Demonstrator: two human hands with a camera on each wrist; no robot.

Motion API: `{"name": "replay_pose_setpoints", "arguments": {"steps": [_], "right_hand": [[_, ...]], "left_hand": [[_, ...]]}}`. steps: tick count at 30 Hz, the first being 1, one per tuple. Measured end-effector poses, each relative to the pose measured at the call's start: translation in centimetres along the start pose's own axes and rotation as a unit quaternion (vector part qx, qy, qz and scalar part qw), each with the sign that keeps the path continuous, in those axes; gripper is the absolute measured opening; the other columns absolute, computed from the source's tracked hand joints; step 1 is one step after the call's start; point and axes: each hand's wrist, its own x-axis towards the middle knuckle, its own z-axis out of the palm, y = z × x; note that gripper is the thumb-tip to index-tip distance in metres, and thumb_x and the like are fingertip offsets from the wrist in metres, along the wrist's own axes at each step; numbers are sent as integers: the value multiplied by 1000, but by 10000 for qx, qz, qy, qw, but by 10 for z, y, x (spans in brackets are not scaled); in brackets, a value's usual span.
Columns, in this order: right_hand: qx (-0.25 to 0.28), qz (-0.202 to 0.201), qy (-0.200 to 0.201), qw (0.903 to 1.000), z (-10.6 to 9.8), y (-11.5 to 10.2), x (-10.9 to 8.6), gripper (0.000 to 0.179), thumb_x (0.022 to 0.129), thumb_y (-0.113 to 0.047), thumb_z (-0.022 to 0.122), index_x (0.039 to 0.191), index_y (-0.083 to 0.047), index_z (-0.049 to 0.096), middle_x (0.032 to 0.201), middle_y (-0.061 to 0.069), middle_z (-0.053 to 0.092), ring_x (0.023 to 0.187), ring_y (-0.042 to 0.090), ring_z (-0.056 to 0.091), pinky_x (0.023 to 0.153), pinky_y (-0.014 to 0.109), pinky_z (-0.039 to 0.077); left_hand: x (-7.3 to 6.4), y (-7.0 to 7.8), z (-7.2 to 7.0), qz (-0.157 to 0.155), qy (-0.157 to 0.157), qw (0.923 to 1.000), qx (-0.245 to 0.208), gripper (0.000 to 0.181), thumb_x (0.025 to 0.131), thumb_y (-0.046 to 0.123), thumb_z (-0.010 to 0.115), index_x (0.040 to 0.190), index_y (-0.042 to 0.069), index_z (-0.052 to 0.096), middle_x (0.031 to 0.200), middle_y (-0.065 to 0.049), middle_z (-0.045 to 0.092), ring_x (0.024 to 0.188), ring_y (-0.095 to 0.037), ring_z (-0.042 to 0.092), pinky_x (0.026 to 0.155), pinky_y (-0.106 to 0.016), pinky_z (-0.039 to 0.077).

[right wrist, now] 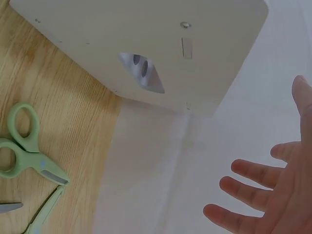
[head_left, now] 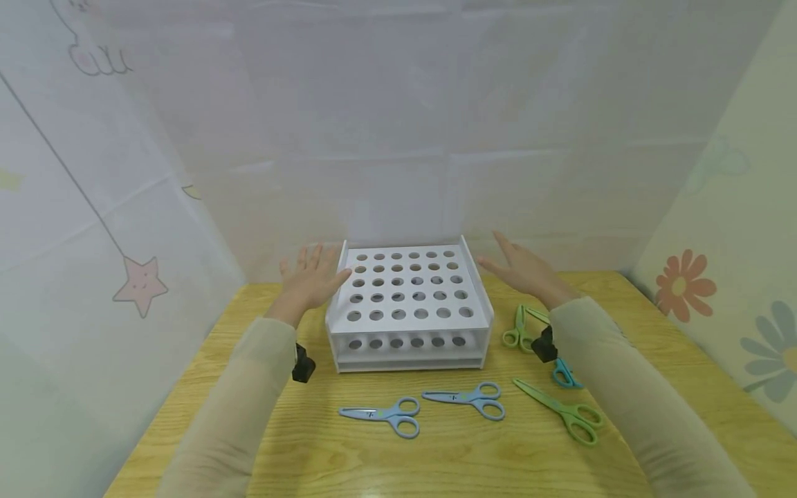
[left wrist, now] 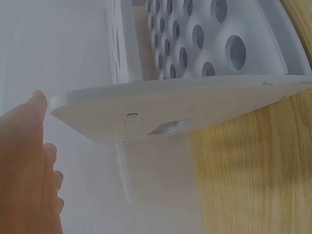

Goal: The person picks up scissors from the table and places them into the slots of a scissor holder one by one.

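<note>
A white rack with rows of round holes stands on the wooden table. To its left my left hand is raised, fingers extended and holding nothing. The left wrist view has that hand's thumb apart from the rack's side panel. On the other side, my right hand is held up with fingers spread, also holding nothing. Its fingers show apart from the rack's right panel, which has a cut-out slot.
Light blue scissors and a second light blue pair lie before the rack. Green scissors rest at front right. Beyond them are more green scissors and teal scissors, partly covered by my right sleeve. A pale cloth hangs behind.
</note>
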Motion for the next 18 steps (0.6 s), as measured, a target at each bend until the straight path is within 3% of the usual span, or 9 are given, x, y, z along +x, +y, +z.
{"name": "replay_pose_setpoints", "arguments": {"steps": [10, 18], "right_hand": [[285, 13, 23, 9996, 2, 14, -8, 91, 88, -68, 29, 148, -7, -2, 145, 30, 19, 129, 47, 22, 98, 63, 18], [414, 37, 61, 9991, 7, 25, -16, 89, 90, -65, 29, 147, -3, 1, 141, 32, 25, 126, 48, 26, 97, 64, 20]], "left_hand": [[-6, -9, 7, 164, 127, 9995, -217, 74, 92, 62, 22, 149, 18, 2, 152, -11, -11, 133, -33, -22, 94, -63, -19], [-10, -19, 16, 228, 135, 9991, -329, 71, 93, 61, 19, 149, 22, 2, 152, -10, -11, 133, -34, -20, 95, -63, -17]]}}
